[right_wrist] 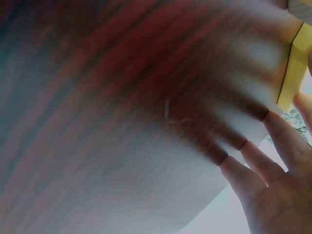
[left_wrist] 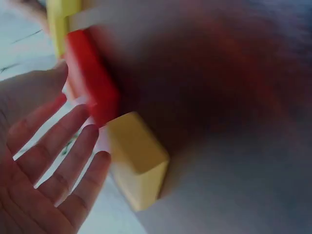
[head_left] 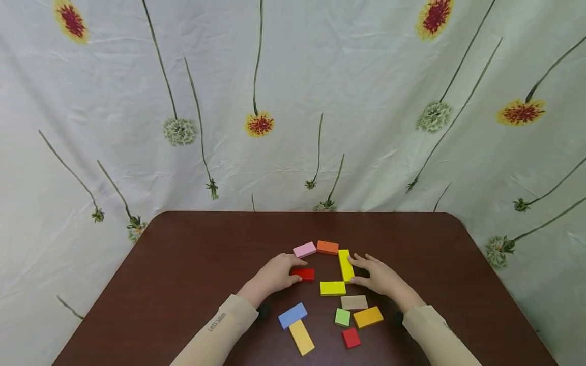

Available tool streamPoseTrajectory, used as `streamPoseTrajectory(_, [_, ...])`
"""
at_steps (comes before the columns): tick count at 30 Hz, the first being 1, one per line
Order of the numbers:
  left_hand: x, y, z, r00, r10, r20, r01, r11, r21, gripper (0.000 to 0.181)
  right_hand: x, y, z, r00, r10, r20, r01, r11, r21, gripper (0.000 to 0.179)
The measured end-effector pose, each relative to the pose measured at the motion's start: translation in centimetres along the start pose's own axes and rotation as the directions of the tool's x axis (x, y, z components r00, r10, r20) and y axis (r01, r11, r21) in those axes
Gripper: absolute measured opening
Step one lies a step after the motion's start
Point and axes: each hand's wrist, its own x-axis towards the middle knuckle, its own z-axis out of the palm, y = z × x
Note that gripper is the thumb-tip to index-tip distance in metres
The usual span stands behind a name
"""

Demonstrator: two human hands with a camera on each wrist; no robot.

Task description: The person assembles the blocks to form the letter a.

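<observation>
My left hand [head_left: 276,276] is at a red block [head_left: 304,274], its thumb overlapping the block's near side and its fingers beyond the far side. Those fingers look straight and spread in the left wrist view, where a tan-yellow block [left_wrist: 136,146] stands beside the red block [left_wrist: 92,78]. My right hand [head_left: 377,274] lies along the right side of a long yellow block [head_left: 346,266], thumb and forefinger touching or almost touching it. Its other fingertips rest on the tabletop in the right wrist view. A pink block [head_left: 304,249] and an orange block [head_left: 327,247] lie just beyond both hands.
Nearer on the dark table [head_left: 206,239] lie a second yellow block [head_left: 332,288], a beige block [head_left: 354,302], a green block [head_left: 342,317], an amber block [head_left: 368,317], a small red block [head_left: 351,337], a blue block [head_left: 293,316] and a pale yellow block [head_left: 301,337]. Behind hangs a floral cloth [head_left: 293,76].
</observation>
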Motion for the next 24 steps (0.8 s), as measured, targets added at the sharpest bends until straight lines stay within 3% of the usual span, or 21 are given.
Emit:
streamPoseTrajectory(5, [-0.2, -0.3, 0.9, 1.000, -0.014, 0.012, 0.014, 0.999, 0.047, 0.039, 0.1, 0.2, 0.4, 1.000, -0.003, 0.003, 0.002, 1.000, 0.003, 0.065])
streamPoseTrajectory(11, [-0.3, -0.2, 1.0, 1.000, -0.007, 0.007, 0.007, 0.998, 0.062, 0.036, 0.3, 0.4, 0.4, 1.000, 0.016, 0.004, -0.016, 1.000, 0.015, 0.064])
streamPoseTrajectory(24, [-1.1, 0.6, 1.4, 0.998, 0.062, 0.033, -0.065, 0.994, 0.089, 0.035, 0.2, 0.5, 0.1, 1.000, 0.018, 0.006, -0.018, 1.000, 0.011, 0.065])
